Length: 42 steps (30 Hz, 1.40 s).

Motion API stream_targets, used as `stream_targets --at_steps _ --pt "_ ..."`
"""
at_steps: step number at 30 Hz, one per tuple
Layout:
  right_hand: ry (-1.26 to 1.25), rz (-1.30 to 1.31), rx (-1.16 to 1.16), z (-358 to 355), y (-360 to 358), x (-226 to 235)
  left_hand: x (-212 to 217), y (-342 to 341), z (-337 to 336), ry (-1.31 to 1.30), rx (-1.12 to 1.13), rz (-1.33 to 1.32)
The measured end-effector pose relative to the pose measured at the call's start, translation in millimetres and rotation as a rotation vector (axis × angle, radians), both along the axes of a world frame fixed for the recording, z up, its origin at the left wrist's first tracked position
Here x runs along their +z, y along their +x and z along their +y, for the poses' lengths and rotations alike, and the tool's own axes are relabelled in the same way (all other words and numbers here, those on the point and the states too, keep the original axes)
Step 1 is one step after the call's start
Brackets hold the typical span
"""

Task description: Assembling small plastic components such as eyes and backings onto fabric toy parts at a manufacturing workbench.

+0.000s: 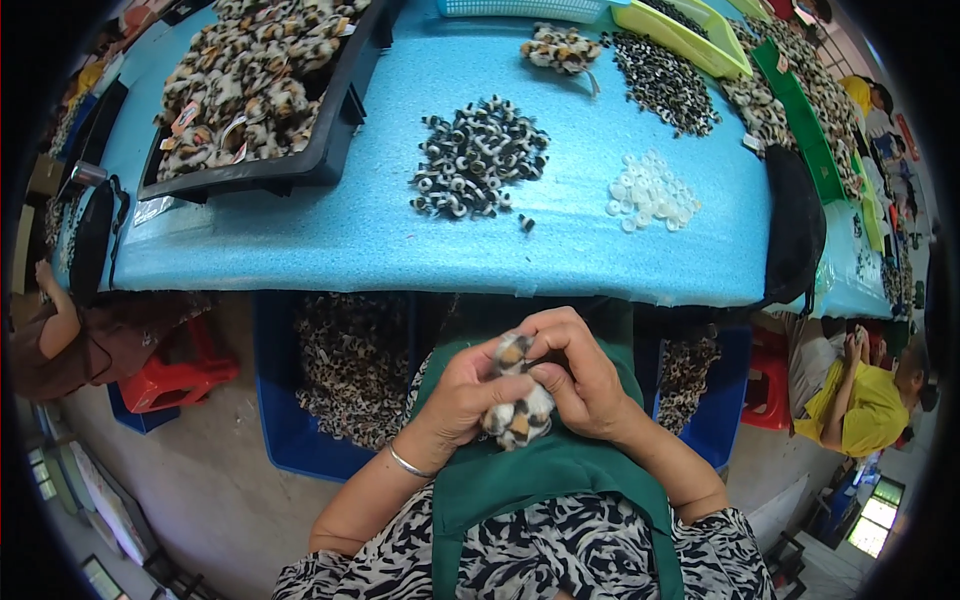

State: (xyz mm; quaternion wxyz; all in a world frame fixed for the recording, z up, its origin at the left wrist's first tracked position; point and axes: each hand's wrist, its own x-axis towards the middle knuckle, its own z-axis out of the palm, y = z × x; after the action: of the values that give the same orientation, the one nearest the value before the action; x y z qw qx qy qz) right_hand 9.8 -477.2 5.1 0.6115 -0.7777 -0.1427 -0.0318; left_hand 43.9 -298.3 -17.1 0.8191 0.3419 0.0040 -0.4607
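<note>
A small furry plush toy [518,424] in white, black and tan is between my hands, above the lap of my green apron. My left hand [467,398], with a bangle at the wrist, wraps its fingers and thumb around the toy's left side. The fingers of my right hand [585,380] are curled and pinch the toy's upper right part; any small piece between those fingertips is hidden. On the blue table ahead are a pile of black-and-white furry ring pieces [478,158] and a heap of translucent white discs [652,193].
A black tray [345,130] of plush toys stands at the left of the blue-covered table [380,245]. Further back are a yellow-green tray [690,40] and another plush toy [560,50]. Blue bins [275,420] of furry pieces flank my legs. Other people sit at both sides.
</note>
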Motion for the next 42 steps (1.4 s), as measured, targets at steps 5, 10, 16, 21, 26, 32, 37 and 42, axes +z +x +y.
stream_targets --at_steps 5,10,16,21,26,32,37,42 --pt "0.051 0.047 -0.036 -9.0 -14.5 -12.1 -9.4 -13.9 0.1 0.003 -0.054 0.078" --pt "0.1 0.101 -0.049 -13.4 -18.2 -20.6 -1.5 -20.8 -5.9 0.118 0.031 0.152" --pt "-0.068 -0.057 -0.108 -14.1 -21.3 -12.0 8.0 -28.3 -14.2 0.104 0.095 0.109" --pt "-0.004 -0.03 -0.1 -17.7 -24.6 -10.9 4.8 -26.3 -13.9 0.229 0.021 -0.012" --pt "0.152 0.084 -0.113 -18.9 -25.3 -13.6 -5.8 -31.2 -15.6 0.126 0.136 0.08" --pt "0.209 0.109 -0.096 -22.7 -22.5 -11.9 -5.3 -26.2 -15.3 0.021 0.073 0.164" --pt "0.252 0.165 -0.078 -24.4 -21.0 -14.3 -3.8 -24.0 -18.6 -0.031 0.059 0.213" --pt "0.506 0.281 0.016 -37.9 -24.1 -12.1 -6.8 -22.8 -21.2 0.018 0.076 0.262"
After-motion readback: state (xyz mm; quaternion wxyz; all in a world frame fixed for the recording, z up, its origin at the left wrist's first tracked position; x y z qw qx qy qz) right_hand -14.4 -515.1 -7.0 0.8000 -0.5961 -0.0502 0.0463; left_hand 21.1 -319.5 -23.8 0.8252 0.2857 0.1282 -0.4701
